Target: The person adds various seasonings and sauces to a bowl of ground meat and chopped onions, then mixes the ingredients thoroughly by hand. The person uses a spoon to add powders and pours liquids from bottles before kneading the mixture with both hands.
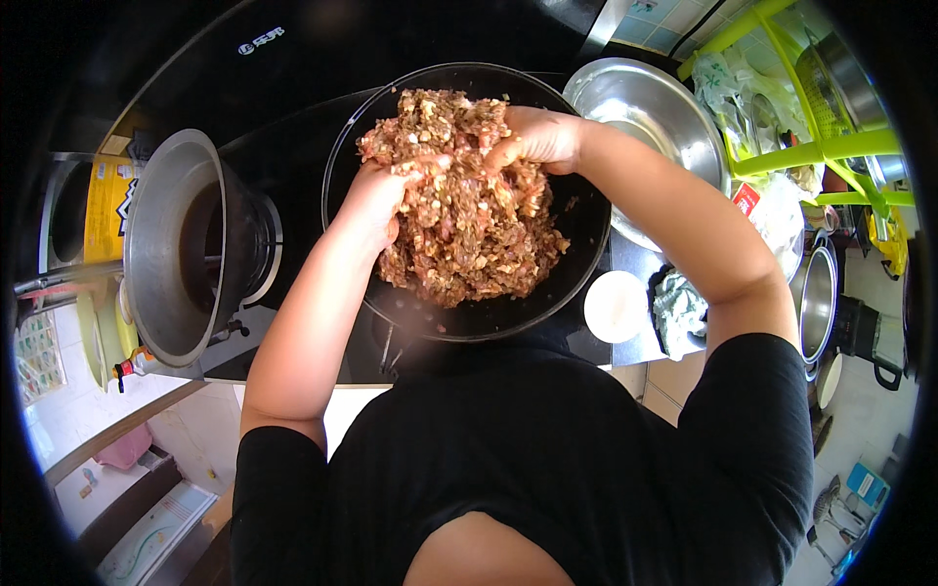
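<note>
A big mound of seasoned ground meat (469,225), brown-pink with pale chopped bits, fills much of a wide black pan (576,230). My left hand (386,200) presses into the mound's left side, its fingers curled and partly sunk in the meat. From the upper right, my right hand (537,140) grips the far part of the same mound, thumb toward me and the other fingers partly hidden. Bits of meat stick to both hands.
Left of the pan, a grey metal wok (176,244) with dark liquid sits on the stove. A steel basin (635,98) stands at the far right, beside a green rack (831,146). Nearer are a white round bowl (617,306) and a crumpled cloth (679,308).
</note>
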The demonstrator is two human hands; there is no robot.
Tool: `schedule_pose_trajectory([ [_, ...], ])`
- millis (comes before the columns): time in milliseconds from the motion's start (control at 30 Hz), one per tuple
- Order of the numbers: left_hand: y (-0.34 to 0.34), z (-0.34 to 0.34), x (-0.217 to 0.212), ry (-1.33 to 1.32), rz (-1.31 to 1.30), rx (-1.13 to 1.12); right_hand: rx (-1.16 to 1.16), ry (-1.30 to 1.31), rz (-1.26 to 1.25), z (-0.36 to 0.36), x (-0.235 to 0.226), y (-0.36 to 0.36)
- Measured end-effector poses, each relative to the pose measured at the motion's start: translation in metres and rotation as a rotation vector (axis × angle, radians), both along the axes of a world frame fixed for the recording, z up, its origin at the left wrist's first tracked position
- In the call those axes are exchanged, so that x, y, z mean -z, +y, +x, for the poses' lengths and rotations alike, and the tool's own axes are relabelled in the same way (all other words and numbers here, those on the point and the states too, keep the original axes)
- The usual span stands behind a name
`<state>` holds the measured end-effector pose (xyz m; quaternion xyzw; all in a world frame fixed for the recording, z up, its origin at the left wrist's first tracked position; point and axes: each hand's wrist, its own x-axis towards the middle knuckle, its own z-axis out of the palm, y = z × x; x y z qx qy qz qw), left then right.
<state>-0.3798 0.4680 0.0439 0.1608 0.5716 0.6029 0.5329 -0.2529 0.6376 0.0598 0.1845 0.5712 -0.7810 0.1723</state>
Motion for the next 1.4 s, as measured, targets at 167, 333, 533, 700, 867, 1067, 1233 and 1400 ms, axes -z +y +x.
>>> schedule_pose_trajectory([
  [167, -0.007, 0.017, -0.029, 0.164, 0.164, -0.062, 0.044, 0.194, 0.211, 0.012, -0.014, -0.002],
  [333, -0.023, 0.019, -0.043, 0.441, 0.258, -0.003, 0.15, 0.444, 0.506, 0.026, -0.052, -0.023],
  [533, -0.04, 0.033, -0.059, 0.154, -0.01, 0.072, 0.2, 0.074, 0.829, 0.033, -0.048, -0.032],
  [700, -0.064, 0.055, -0.058, -0.105, -0.164, -0.045, 0.244, -0.222, 0.662, 0.049, -0.05, -0.041],
  [867, -0.053, 0.054, -0.051, -0.376, -0.188, -0.085, 0.481, -0.21, 0.289, 0.037, 0.034, -0.029],
  [1067, -0.011, 0.032, 0.012, -0.457, -0.158, -0.157, 0.232, -0.141, -0.224, 0.002, 0.063, -0.032],
  [1233, -0.007, 0.029, 0.025, -0.503, -0.078, -0.122, 0.21, -0.014, -0.115, 0.009, 0.022, -0.04],
  [1400, -0.022, 0.034, -0.01, -0.241, 0.176, -0.106, 0.289, 0.195, 0.115, 0.002, 0.001, -0.036],
])
